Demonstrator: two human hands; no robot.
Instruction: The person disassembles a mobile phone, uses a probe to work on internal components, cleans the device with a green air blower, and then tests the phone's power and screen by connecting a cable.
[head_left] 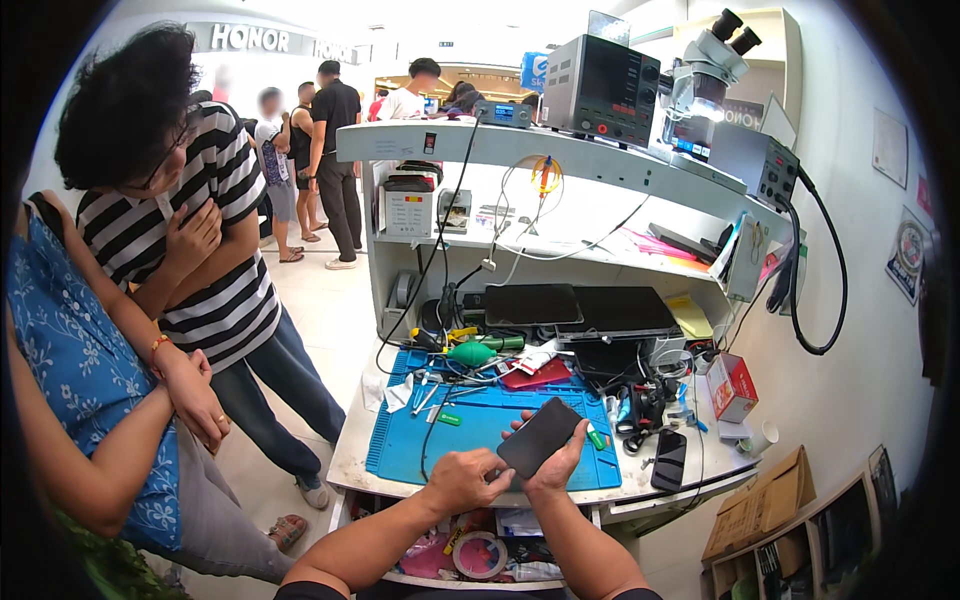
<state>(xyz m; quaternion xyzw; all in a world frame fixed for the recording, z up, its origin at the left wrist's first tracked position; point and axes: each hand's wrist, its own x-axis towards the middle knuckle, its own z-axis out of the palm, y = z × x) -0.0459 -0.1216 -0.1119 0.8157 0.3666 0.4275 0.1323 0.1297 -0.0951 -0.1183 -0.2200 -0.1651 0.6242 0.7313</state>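
A dark smartphone lies tilted across the palm of my right hand, whose fingers and thumb wrap its sides. Its screen is black. At the phone's lower left corner is my left hand, with curled fingers pressed together. Whether they pinch the phone's edge or something small is too hidden to tell. Both hands are over the front edge of a blue repair mat. A small green-and-white piece sits on the mat just right of the phone.
Tools and a green air blower crowd the mat's back. Another phone and a red-and-white box are at right. Below my arms, a drawer stands pulled out. A microscope tops the shelf. Two people stand close at left.
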